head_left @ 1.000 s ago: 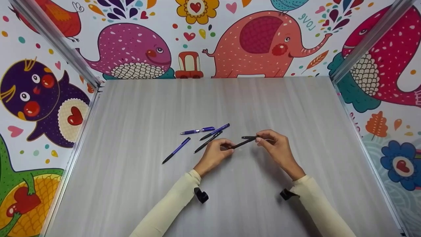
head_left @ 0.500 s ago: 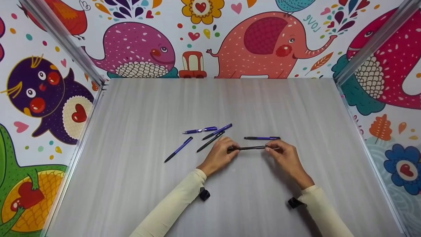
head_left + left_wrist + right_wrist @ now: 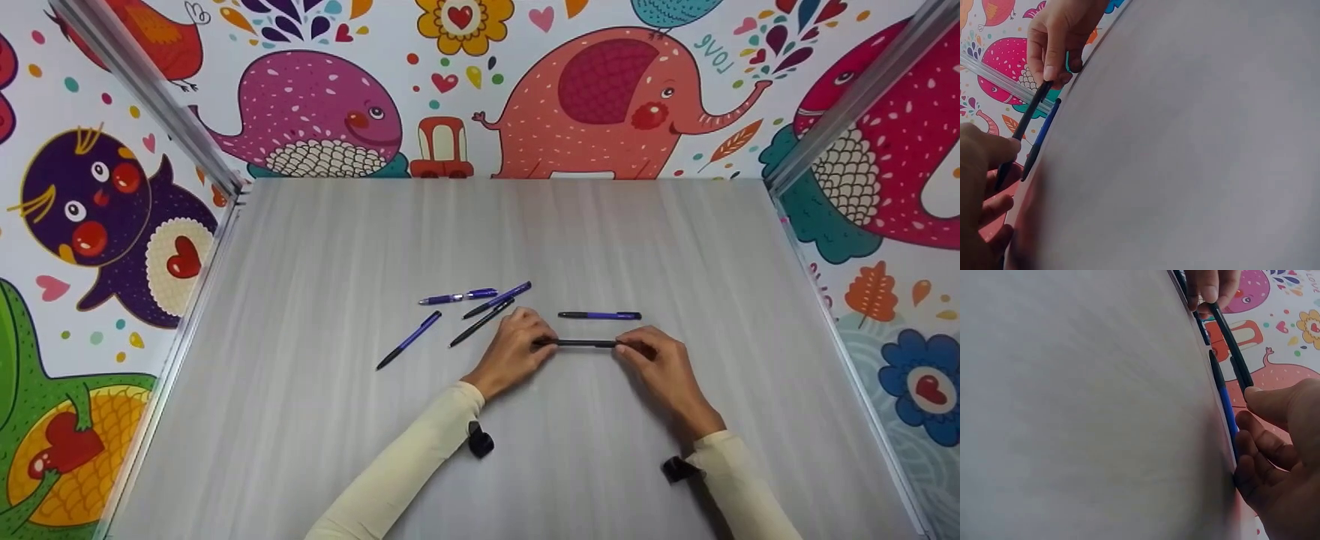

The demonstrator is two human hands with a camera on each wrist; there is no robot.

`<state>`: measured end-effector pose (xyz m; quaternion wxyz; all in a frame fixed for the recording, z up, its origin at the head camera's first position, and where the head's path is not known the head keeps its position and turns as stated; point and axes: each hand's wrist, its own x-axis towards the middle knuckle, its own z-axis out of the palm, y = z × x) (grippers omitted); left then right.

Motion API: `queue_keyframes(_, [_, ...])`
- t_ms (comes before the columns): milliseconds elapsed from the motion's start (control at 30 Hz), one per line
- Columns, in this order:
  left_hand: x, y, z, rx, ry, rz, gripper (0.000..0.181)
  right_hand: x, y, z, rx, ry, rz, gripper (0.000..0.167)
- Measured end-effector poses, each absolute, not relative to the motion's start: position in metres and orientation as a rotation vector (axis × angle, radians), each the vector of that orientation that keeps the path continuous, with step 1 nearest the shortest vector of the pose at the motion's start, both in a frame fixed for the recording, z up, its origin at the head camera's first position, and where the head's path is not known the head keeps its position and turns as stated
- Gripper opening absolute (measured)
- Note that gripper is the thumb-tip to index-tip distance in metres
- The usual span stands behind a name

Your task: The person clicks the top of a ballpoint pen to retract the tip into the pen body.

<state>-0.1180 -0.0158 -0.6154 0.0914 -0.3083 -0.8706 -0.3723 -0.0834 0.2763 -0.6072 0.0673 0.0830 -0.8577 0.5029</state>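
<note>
A black pen (image 3: pixel 586 343) lies level between my two hands, roughly parallel to the table's far edge. My left hand (image 3: pixel 516 346) pinches its left end between thumb and fingers, and my right hand (image 3: pixel 667 371) pinches the other end. In the left wrist view the black pen (image 3: pixel 1028 117) slants between both thumbs. Just beyond it, a blue pen with a black grip (image 3: pixel 600 316) rests on the table, also visible as a blue pen (image 3: pixel 1226 402) in the right wrist view.
Left of my hands lie a black pen (image 3: pixel 480 324), a blue pen (image 3: pixel 499 300) close beside it, a purple-blue pen (image 3: pixel 457 297) and another blue pen (image 3: pixel 409 340). Metal rails (image 3: pixel 840 97) and printed panels border the grey table (image 3: pixel 337 247).
The held black pen has turned from slanted to level and come nearer to me. Both hands have moved slightly right and down, uncovering the blue pen behind.
</note>
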Motion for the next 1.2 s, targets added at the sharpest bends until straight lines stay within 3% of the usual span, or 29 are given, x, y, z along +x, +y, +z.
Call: queue_keyframes(1200, [-0.122,-0.008,-0.626,-0.929,-2.591,-0.836,0.012,-0.085,0.281,-0.618,0.357,-2.638,1.313,0.015])
